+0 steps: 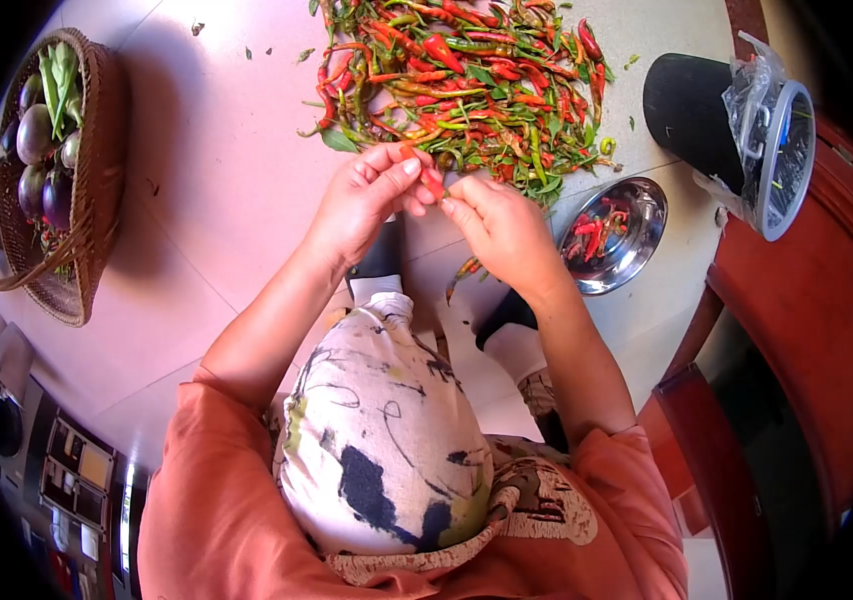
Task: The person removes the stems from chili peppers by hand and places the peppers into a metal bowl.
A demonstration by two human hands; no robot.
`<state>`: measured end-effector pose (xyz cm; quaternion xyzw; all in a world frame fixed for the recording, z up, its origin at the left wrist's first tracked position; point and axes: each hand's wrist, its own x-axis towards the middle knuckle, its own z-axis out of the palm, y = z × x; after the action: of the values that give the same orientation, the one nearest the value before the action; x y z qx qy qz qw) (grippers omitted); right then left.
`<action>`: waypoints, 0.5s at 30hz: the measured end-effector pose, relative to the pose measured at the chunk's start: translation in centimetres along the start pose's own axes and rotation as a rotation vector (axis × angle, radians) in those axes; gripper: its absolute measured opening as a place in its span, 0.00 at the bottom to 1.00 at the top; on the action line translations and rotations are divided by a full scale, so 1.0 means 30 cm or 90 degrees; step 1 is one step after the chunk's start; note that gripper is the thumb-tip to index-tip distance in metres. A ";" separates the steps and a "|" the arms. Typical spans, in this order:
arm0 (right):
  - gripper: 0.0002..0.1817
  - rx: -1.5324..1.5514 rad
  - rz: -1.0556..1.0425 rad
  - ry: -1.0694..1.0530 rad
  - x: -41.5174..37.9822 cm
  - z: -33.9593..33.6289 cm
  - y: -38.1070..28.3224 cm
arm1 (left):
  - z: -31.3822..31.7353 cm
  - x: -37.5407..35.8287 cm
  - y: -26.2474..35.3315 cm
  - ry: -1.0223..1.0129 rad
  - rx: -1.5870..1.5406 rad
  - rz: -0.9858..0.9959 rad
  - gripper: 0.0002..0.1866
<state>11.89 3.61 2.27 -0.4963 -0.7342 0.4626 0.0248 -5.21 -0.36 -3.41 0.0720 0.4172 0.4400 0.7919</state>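
A red chili pepper is held between my two hands, in front of my knees. My left hand pinches its left end between thumb and fingers. At the other end, my right hand grips it with fingers closed; its tip there is hidden. Just beyond both hands, a spread pile of red and green chili peppers with some leaves covers the floor. To the right of my right hand sits a shiny metal bowl with several red chilies in it.
A wicker basket with eggplants and green pods stands at the left. A black bin lined with a clear plastic bag is at the right, near reddish wooden furniture. A few chilies lie below my right hand.
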 end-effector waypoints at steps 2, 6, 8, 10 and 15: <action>0.09 -0.019 -0.099 -0.025 0.000 -0.009 0.022 | -0.018 0.004 -0.018 -0.040 -0.080 -0.062 0.09; 0.08 0.026 -0.286 -0.168 -0.007 -0.044 0.005 | -0.037 0.027 -0.064 -0.043 -0.224 -0.164 0.09; 0.07 0.111 -0.256 -0.151 0.005 -0.022 0.023 | -0.061 0.055 -0.067 0.009 -0.226 -0.144 0.09; 0.11 0.257 -0.059 -0.159 0.064 -0.037 0.049 | -0.076 0.077 -0.047 0.030 -0.166 -0.108 0.09; 0.10 -0.317 -0.102 0.123 0.356 0.036 0.220 | -0.108 0.107 -0.032 0.032 -0.155 -0.022 0.07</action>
<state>10.60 11.45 -7.51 -0.4695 -0.8564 0.2148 0.0087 -6.10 0.69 -7.87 -0.0428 0.3818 0.4753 0.7915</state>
